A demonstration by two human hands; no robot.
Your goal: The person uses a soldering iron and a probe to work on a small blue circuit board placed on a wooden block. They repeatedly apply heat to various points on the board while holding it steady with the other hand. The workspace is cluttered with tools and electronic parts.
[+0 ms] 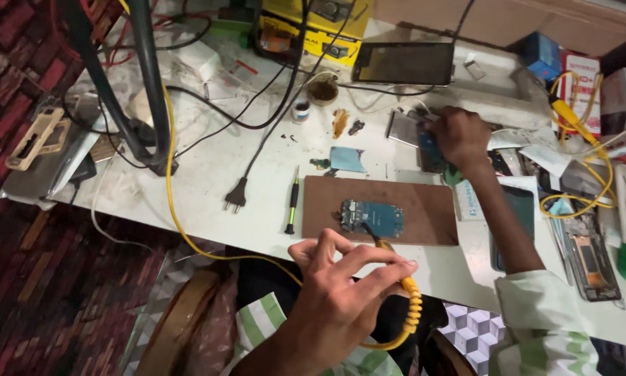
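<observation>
Circuit board [373, 217] lies flat on the brown mat [424, 198] on the tabletop [208, 167], just ahead of the left hand [341, 296], whose grip pinches a yellow-corded soldering iron [382, 244] aimed at it. Right hand [459, 136] rests farther off, closed over parts.

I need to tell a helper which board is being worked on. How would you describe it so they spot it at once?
On the white workbench, find the brown rectangular mat at the front edge. The small blue circuit board lies at its middle, under the tip of the yellow-corded soldering iron in the left hand. It is the only board lying alone on the mat.
</observation>
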